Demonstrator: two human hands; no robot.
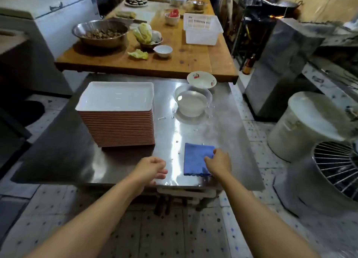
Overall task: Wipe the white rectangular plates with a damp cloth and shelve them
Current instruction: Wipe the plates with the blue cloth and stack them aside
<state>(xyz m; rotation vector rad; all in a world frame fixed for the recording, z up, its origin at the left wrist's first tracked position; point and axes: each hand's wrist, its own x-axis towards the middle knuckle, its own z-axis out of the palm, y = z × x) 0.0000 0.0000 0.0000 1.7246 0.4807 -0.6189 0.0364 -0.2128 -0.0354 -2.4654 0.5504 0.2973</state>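
Note:
A tall stack of white rectangular plates [116,110] with brownish edges stands on the left half of a steel table [135,160]. A folded blue cloth [195,157] lies flat near the table's front right. My right hand [219,163] rests on the cloth's right side, fingers bent over its edge. My left hand [153,168] hovers over the table's front edge between stack and cloth, fingers loosely curled, holding nothing. A bowl of water [191,102] sits behind the cloth.
A small patterned dish [201,80] leans behind the water bowl. Beyond is a wooden table [193,58] with metal bowls, cabbage and a white basket [202,29]. A lidded metal pot [308,122] and a wire fan guard [337,168] stand at the right.

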